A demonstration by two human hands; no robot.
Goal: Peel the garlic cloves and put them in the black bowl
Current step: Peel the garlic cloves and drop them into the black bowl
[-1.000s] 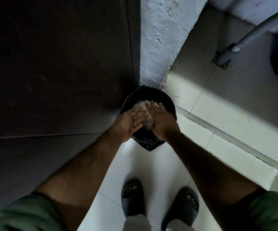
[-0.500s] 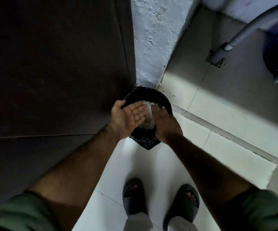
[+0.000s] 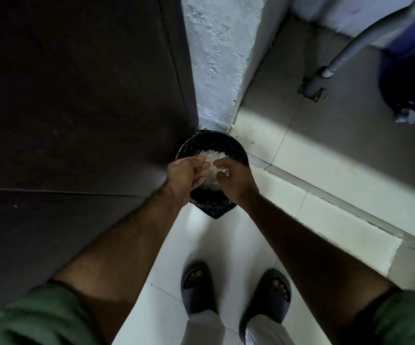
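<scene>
Over the black-lined bin by the far wall, the left hand and right hand are curling fingers around what look like pale garlic skins, risking scraps dropping onto the near floor.

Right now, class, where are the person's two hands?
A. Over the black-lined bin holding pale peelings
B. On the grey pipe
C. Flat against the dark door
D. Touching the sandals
A: the left hand and right hand meet above the black-lined bin, over pale peelings.
</scene>
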